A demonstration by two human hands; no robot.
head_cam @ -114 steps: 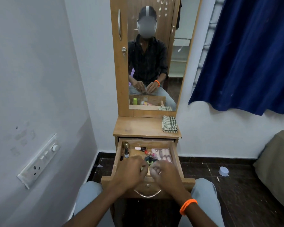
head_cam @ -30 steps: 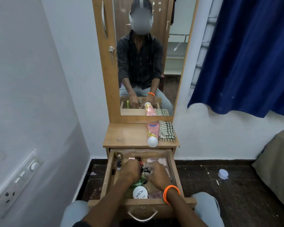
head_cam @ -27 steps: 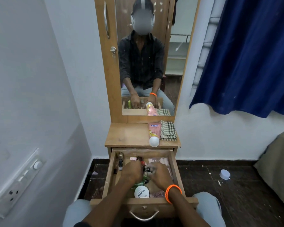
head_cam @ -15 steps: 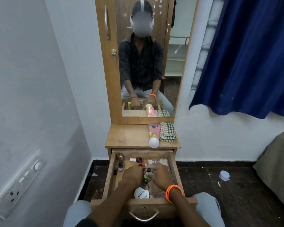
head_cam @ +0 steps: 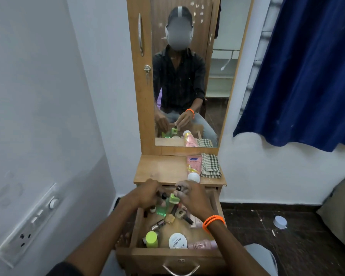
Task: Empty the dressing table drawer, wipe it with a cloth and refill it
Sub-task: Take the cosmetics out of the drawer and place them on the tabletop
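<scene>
Over the open drawer (head_cam: 217, 204) of the dressing table (head_cam: 159, 172), right hand (head_cam: 193, 198) pinches a green nail polish bottle (head_cam: 174, 199), left hand (head_cam: 145, 194) curls round small bottles, checked cloth (head_cam: 210, 166) beside pink tube (head_cam: 193, 166) on top.

**Soft, even room light; wide-angle bend at the edges**

The room is moderately lit by cool, diffuse light with no single visible source. The white wall (head_cam: 38, 96) reads pale blue-grey and darkens toward its lower part. Shadows are faint and soft-edged; the floor (head_cam: 287, 236) is dark, and so is the inside of the drawer (head_cam: 135, 234) beneath the forearms. The mirror (head_cam: 187, 76) shows small specks and no strong glare. The lens bends straight lines: the switch plate (head_cam: 28, 224) and the curtain (head_cam: 307, 66) lean outward. Both hands are slightly motion-blurred, and small labels in the drawer are barely legible. Detail is soft overall.
</scene>
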